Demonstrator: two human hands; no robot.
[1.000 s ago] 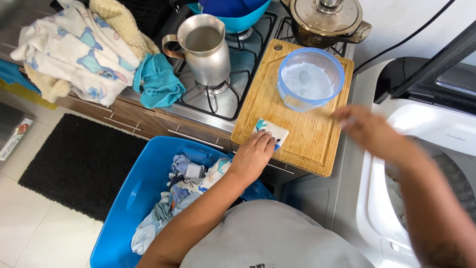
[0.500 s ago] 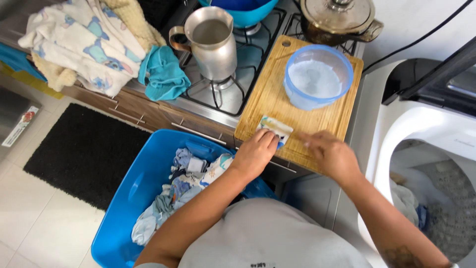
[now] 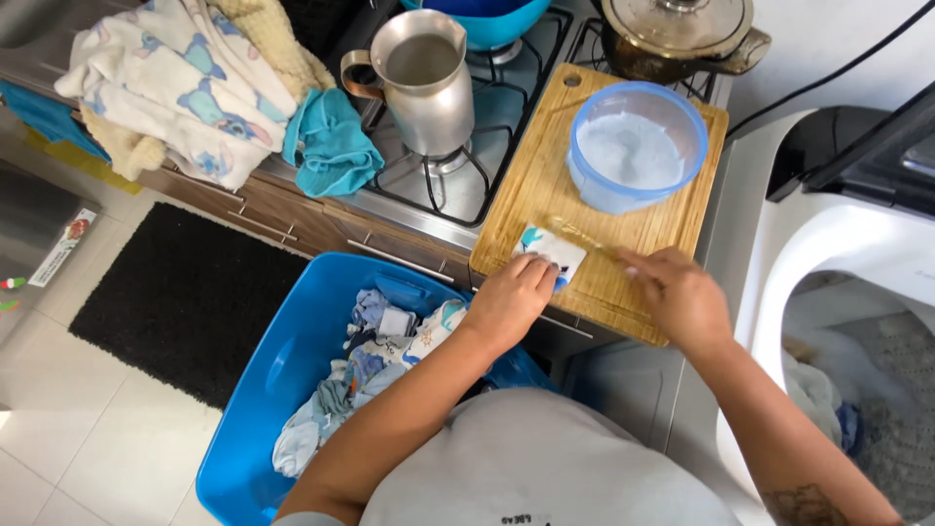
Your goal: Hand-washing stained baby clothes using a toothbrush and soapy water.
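Observation:
A small white cloth with blue print [image 3: 552, 249] lies on the wooden cutting board [image 3: 545, 175], which rests across the stove. My left hand [image 3: 511, 300] presses down on the cloth's near edge with its fingers curled over it. My right hand [image 3: 680, 297] rests on the board just right of the cloth and pinches a thin pale stick [image 3: 584, 237]. The stick's far end lies over the cloth. Behind both hands, a blue plastic tub of white powder [image 3: 638, 146] stands on the board.
A metal jug [image 3: 424, 83] sits on a burner, with a lidded pot [image 3: 682, 34] and a blue bowl [image 3: 487, 18] behind. Towels [image 3: 195, 88] and a teal rag [image 3: 331, 141] lie on the counter. A blue laundry basket [image 3: 258, 390] of clothes stands below. An open white washer [image 3: 847, 321] is at the right.
My right hand has come in from the washer side to the board and now sits beside the cloth with the stick. My left hand has stayed on the cloth.

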